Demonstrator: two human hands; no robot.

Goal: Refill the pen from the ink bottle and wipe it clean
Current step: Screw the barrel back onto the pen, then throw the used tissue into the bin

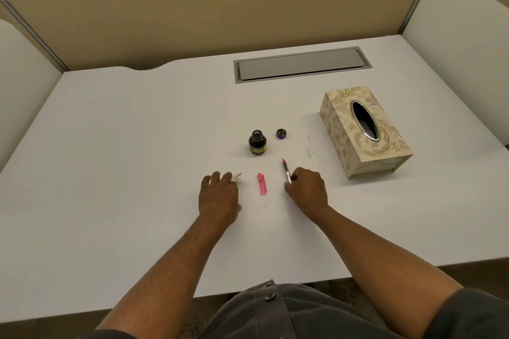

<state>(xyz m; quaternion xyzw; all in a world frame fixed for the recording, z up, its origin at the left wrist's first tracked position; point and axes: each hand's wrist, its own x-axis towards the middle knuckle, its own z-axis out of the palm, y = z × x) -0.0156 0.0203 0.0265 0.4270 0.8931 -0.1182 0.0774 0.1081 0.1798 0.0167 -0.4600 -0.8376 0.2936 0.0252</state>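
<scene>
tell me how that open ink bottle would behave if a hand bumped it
The ink bottle looks squat with a wide base, so it would probably slide rather than tip. Its cap lies apart on the desk, so a hard knock could slosh ink out. It looks like glass, likely heavy for its size and slippery.

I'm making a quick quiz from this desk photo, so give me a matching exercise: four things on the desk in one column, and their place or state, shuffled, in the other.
Things:
1. ink bottle
2. bottle cap
3. pink pen cap
4. tissue

Place or state:
A. lying between the two hands
B. under the left hand's fingers
C. standing open
D. resting on the desk just right of the bottle

Pairs: 1-C, 2-D, 3-A, 4-B
</scene>
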